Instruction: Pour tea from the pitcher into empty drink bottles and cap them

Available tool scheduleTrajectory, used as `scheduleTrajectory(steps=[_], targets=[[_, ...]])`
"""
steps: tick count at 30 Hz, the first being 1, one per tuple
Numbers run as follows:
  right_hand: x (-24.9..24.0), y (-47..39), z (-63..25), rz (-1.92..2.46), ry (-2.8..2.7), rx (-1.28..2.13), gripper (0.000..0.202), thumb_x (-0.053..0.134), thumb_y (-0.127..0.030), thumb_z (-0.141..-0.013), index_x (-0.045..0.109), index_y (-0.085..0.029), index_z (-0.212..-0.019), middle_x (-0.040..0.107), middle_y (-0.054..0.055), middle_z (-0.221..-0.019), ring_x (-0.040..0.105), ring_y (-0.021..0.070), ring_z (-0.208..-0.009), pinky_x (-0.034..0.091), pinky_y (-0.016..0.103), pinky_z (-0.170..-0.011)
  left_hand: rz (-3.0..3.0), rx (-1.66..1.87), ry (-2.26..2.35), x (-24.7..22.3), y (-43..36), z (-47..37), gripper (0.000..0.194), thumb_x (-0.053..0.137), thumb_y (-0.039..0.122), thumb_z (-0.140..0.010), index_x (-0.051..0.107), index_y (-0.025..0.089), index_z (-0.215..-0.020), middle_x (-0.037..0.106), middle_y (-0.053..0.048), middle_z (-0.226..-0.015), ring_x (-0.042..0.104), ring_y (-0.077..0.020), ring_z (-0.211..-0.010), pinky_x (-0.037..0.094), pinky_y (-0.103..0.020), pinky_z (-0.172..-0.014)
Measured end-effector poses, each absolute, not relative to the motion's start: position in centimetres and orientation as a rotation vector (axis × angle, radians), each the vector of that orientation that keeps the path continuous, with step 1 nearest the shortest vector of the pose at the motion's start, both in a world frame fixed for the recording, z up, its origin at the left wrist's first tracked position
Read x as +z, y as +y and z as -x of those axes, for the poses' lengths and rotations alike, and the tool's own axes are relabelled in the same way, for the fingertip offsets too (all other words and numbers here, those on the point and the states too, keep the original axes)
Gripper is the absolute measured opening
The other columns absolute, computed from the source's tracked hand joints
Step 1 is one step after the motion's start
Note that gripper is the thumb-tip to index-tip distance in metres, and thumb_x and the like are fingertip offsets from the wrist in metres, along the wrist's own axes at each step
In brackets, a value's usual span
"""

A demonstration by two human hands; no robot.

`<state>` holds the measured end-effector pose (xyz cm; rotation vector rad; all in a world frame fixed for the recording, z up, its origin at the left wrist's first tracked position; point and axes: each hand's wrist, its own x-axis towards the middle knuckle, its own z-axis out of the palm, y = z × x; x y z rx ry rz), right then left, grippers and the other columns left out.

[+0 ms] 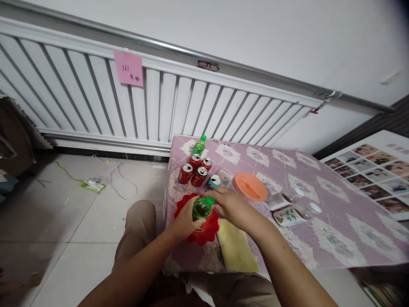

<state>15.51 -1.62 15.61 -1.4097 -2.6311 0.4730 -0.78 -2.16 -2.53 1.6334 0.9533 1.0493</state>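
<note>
Above a red scalloped mat, a green plastic bottle is held between both hands. My left hand wraps round the bottle's body, thumb in front. At its green cap, my right hand has its fingers closed on the top. Just beyond stand several red drink cans, opened on top, and a teal can near my right fingers. Behind the cans is a second green bottle, upright. A folded yellow cloth lies beside the mat, under my right forearm.
An orange plastic basin and two clear bottles with white caps and labels are on the floral tablecloth to the right. A white radiator runs behind the table. A power strip lies on the floor at left.
</note>
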Motion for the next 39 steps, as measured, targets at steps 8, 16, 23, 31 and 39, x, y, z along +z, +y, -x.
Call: scheduleTrajectory(steps=[8,16,23,31,39], targets=[[16.7,-0.7,-14.8,1.364,-2.843,0.370,0.014,0.054,-0.022,-0.092,0.066,-0.018,-0.098,0.066,0.008,-0.092,0.059,0.0192,-0.084,0.044,0.030,-0.077,-1.615,1.048,0.932,-2.3,-2.2,0.9,0.082,0.073,0.014,-0.070,0.037,0.021,-0.143,0.049,-0.013,-0.144,0.045,-0.0319,-0.136,0.032,-0.052,-0.118],[17.2,-0.3,-14.2,1.436,-2.938,0.340,0.008,0.061,-0.023,-0.089,0.064,-0.017,-0.092,0.068,0.009,-0.092,0.061,0.0209,-0.087,0.042,0.029,-0.078,-1.653,1.024,0.953,-2.5,-2.2,1.0,0.080,0.072,0.014,-0.071,0.036,0.019,-0.143,0.048,-0.015,-0.144,0.047,-0.0316,-0.134,0.035,-0.052,-0.116],[17.9,-0.6,-13.5,1.752,-2.890,0.319,0.022,0.059,-0.038,-0.092,0.063,-0.016,-0.097,0.072,0.012,-0.093,0.066,0.0227,-0.083,0.038,0.028,-0.067,-1.662,1.031,0.951,-2.4,-2.2,0.9,0.079,0.072,0.014,-0.071,0.037,0.019,-0.142,0.049,-0.015,-0.143,0.046,-0.0310,-0.134,0.034,-0.051,-0.116],[16.8,-1.9,-12.8,1.997,-2.637,0.266,0.026,0.056,-0.039,-0.094,0.065,-0.015,-0.100,0.074,0.013,-0.095,0.067,0.0219,-0.081,0.037,0.028,-0.065,-1.669,1.035,0.932,-1.8,-2.2,1.0,0.078,0.070,0.013,-0.071,0.037,0.019,-0.141,0.050,-0.014,-0.141,0.048,-0.0295,-0.133,0.035,-0.050,-0.116],[16.0,-1.3,-14.9,1.533,-2.654,0.478,0.017,0.060,-0.026,-0.091,0.067,-0.015,-0.101,0.065,0.011,-0.097,0.060,0.0203,-0.089,0.044,0.030,-0.078,-1.690,1.028,0.941,-2.4,-2.1,0.9,0.079,0.071,0.015,-0.071,0.036,0.020,-0.142,0.048,-0.014,-0.144,0.046,-0.0310,-0.134,0.034,-0.052,-0.116]])
